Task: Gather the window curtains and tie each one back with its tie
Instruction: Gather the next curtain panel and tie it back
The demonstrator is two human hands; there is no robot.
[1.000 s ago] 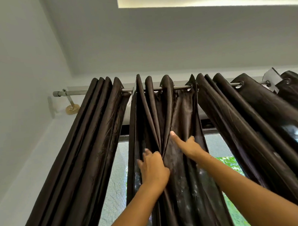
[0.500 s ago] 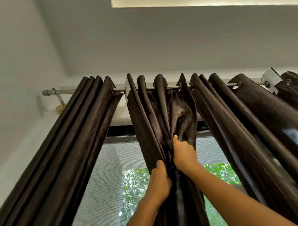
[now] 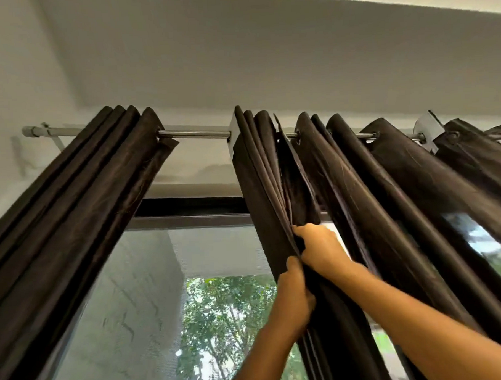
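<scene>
i note a pale wall (image 3: pixel 18 85), grey ceiling (image 3: pixel 266 60), chrome rod (image 3: pixel 193 133) on brackets, dark-framed window (image 3: pixel 187 210), daylight, green trees (image 3: pixel 220 320) outside

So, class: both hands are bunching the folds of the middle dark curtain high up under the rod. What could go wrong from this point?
1. The left hand and right hand grip only part of the middle curtain; outer folds may slip loose and spread again.
2. Pulling down hard could strain the eyelets on the curtain rod or its bracket.
3. No tie is in view, so one hand may have to let go to fetch it.
</scene>
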